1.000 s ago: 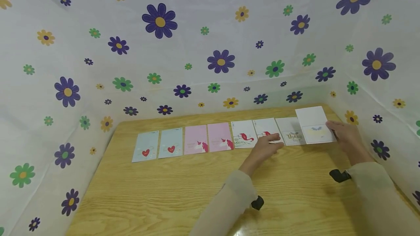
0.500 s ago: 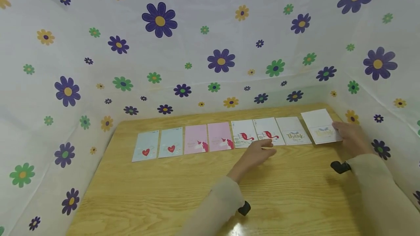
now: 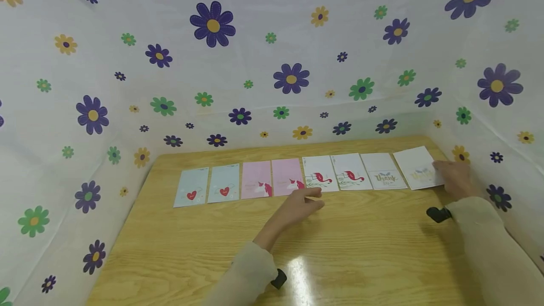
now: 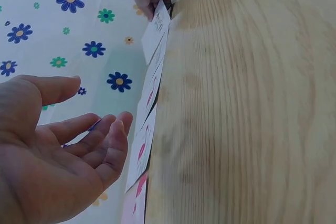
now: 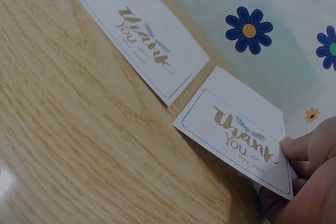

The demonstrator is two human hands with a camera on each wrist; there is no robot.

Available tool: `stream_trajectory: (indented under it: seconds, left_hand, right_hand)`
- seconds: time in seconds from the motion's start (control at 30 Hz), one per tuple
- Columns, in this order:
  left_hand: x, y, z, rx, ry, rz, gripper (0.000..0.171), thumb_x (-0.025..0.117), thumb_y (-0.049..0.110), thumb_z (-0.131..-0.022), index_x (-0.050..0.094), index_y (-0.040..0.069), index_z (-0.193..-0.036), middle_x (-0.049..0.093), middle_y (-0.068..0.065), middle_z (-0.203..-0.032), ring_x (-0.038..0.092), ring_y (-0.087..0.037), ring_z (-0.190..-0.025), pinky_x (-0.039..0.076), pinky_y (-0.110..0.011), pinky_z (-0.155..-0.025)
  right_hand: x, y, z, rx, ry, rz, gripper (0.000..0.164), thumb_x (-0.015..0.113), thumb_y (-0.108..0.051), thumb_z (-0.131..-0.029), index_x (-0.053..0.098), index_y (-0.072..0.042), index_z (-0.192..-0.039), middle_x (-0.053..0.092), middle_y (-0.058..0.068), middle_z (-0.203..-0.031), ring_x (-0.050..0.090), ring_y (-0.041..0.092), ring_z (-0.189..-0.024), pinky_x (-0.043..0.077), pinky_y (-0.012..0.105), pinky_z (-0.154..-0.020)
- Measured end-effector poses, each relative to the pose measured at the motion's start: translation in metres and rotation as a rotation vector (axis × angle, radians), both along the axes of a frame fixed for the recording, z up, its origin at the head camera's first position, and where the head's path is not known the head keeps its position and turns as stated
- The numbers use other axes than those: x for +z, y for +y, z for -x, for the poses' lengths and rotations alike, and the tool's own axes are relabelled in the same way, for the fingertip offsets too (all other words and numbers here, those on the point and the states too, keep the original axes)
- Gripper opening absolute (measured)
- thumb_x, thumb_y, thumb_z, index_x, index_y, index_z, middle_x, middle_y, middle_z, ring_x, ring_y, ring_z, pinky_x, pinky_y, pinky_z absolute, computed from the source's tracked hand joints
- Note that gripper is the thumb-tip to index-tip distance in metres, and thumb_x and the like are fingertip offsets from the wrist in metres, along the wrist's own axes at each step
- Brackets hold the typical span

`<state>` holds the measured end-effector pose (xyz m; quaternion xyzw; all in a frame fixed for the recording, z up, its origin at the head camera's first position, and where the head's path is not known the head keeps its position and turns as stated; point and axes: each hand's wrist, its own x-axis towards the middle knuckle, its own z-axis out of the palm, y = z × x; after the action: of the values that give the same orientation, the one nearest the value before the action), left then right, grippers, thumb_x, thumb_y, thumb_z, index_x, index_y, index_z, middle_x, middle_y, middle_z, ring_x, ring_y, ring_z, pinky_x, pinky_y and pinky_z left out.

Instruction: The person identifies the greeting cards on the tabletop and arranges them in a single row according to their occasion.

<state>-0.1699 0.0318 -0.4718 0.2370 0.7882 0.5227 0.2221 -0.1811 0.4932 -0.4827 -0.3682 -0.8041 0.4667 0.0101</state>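
My right hand (image 3: 455, 178) pinches the right edge of a white "Thank You" card (image 3: 417, 166) at the row's right end. In the right wrist view the thumb lies on that card's (image 5: 236, 129) face and its held edge is tilted up off the table. A matching "Thank You" card (image 5: 144, 45) lies flat beside it. My left hand (image 3: 293, 209) holds nothing, its fingers relaxed, close in front of a pink unicorn card (image 3: 287, 176) and a white flamingo card (image 3: 319, 174). In the left wrist view the left hand's (image 4: 68, 156) palm shows, apart from the cards.
Farther left in the row lie another pink card (image 3: 257, 181) and two pale blue heart cards (image 3: 224, 183). A second flamingo card (image 3: 351, 172) sits right of the first. The wooden table (image 3: 191, 249) backs onto a flower-print curtain (image 3: 255, 60).
My right hand has brought its card right and down to the end of the row, away from overlapping its match. My left hand has drawn back to the left and nearer.
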Motion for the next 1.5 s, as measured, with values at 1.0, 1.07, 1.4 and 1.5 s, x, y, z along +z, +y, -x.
stream_trajectory:
  seconds: [1.0,1.07,1.4,1.5]
  left_hand:
    - [0.019,-0.131,-0.011,0.199,0.191,0.135,0.048,0.065,0.022,-0.103,0.055,0.007,-0.148,0.058,-0.012,-0.145,0.063,-0.029,-0.122,0.053,-0.05,-0.099]
    - [0.02,-0.139,-0.014,0.225,0.205,0.153,0.049,0.066,0.02,-0.103,0.054,0.006,-0.148,0.058,-0.012,-0.145,0.063,-0.03,-0.122,0.053,-0.05,-0.1]
    - [0.016,-0.185,-0.027,0.316,0.268,0.303,0.052,0.065,0.02,-0.103,0.051,0.003,-0.15,0.051,-0.016,-0.15,0.058,-0.034,-0.128,0.052,-0.051,-0.1]
    - [0.015,-0.198,-0.029,0.334,0.283,0.336,0.054,0.065,0.018,-0.102,0.049,0.0,-0.15,0.051,-0.018,-0.15,0.056,-0.036,-0.129,0.052,-0.052,-0.101]
  right_hand:
    - [-0.011,-0.017,0.0,0.102,0.137,-0.304,0.046,0.046,-0.016,-0.103,0.056,0.019,-0.131,0.055,0.04,-0.131,0.051,0.051,-0.12,0.046,0.053,-0.088]
    - [-0.012,-0.017,0.0,0.12,0.146,-0.327,0.046,0.046,-0.016,-0.103,0.056,0.021,-0.13,0.054,0.041,-0.13,0.05,0.054,-0.121,0.045,0.058,-0.094]
    - [-0.021,-0.016,0.005,0.187,0.182,-0.439,0.046,0.048,-0.013,-0.103,0.054,0.027,-0.124,0.054,0.046,-0.125,0.047,0.061,-0.12,0.038,0.066,-0.102]
    - [-0.021,-0.017,0.005,0.198,0.159,-0.461,0.047,0.047,-0.014,-0.103,0.053,0.028,-0.124,0.053,0.046,-0.127,0.046,0.061,-0.121,0.037,0.066,-0.104]
